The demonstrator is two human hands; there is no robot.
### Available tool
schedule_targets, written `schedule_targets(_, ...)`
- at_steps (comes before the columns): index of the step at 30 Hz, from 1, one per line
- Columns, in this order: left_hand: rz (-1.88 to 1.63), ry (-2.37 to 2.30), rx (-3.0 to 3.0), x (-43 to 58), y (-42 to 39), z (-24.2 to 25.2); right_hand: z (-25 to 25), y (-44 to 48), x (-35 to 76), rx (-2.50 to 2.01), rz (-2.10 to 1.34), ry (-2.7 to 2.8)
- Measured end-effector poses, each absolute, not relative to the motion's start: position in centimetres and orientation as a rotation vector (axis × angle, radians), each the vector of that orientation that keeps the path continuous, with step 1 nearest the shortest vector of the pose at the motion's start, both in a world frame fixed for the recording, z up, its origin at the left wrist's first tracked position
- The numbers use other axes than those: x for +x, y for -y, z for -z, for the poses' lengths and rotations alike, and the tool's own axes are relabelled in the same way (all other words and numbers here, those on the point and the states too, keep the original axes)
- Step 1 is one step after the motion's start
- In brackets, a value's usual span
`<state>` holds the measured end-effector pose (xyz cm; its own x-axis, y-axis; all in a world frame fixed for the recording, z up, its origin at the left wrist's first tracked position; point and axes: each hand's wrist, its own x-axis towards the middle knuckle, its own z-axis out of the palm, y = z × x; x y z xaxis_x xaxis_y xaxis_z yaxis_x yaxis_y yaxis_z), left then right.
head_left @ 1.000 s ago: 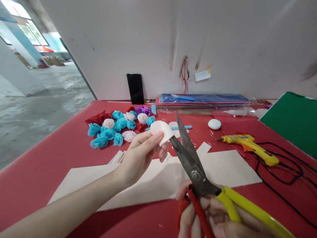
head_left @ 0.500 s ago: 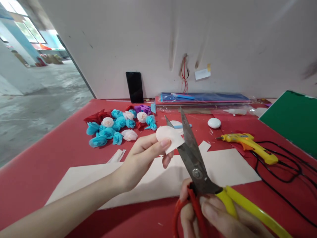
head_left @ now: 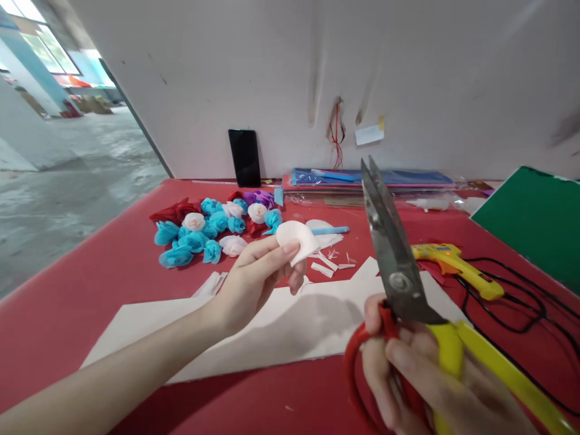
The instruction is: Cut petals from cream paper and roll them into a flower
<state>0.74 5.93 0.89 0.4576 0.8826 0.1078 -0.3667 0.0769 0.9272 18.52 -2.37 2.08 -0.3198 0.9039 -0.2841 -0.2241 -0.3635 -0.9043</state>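
My left hand pinches a small, pale, rounded paper piece between thumb and fingers, above the table. In my right hand is a pair of scissors with one red and one yellow handle. The blades point up and away, slightly parted, to the right of the paper piece and apart from it. Below both hands lies a long sheet of pale paper. Thin paper scraps are scattered just beyond it, near a light blue pen.
Blue, pink, red and purple paper flowers cluster at the left. A yellow glue gun with a black cord lies right. A phone leans on the back panel. Wrapped sheets lie along the back, and a green board at far right.
The scissors have moved right, away from the paper piece, and their blades have come closer together. My left hand has shifted slightly left, and the pale piece has lost its corner and looks rounder.
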Motion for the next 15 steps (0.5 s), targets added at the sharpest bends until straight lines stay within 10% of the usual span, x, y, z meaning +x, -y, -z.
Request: schedule_targets(15,-0.554,-0.713,1.143,2.5,-2.9,-0.4,-0.9,0.2,18.7,-1.126,-1.718,0.853)
